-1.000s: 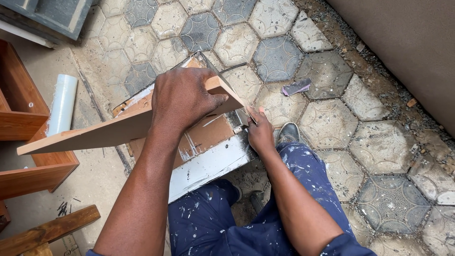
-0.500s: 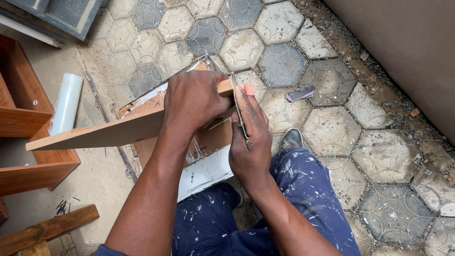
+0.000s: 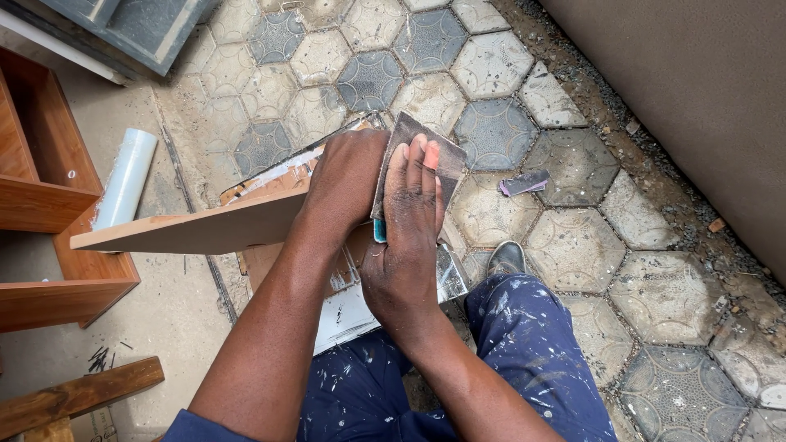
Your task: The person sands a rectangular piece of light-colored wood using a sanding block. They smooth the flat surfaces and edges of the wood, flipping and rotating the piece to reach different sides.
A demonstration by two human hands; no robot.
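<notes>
A: The wooden board (image 3: pixel 196 232) is being held edge-up over the lap, its long body reaching out to the left above the sandy ground, its near end being gripped from above by the left hand (image 3: pixel 348 176).

B: And that hand is being kept closed?

A: Closed, yes; the fingers are being wrapped over the board's top edge, with the knuckles turned toward the paving. Just beside it, touching it, the right hand (image 3: pixel 407 237) is being laid flat, fingers stretched straight and together, against a broad scraper blade (image 3: pixel 426 151).

B: So the blade is being pressed rather than clenched?

A: It is being pinned under the extended fingers at the board's right end; a bit of teal handle (image 3: pixel 380 232) is being shown at the heel of the palm. How the thumb is being placed cannot be told.

B: What is being seen beneath?

A: A paint-smeared panel (image 3: pixel 352 315) is being rested across blue, paint-spattered trousers (image 3: pixel 532 352), under both hands. A grey shoe (image 3: pixel 506 258) is being set on the hexagonal paving (image 3: pixel 491 74). A white roll (image 3: pixel 124 178) is lying well to the left, beside a brown cabinet (image 3: pixel 49 205).
</notes>
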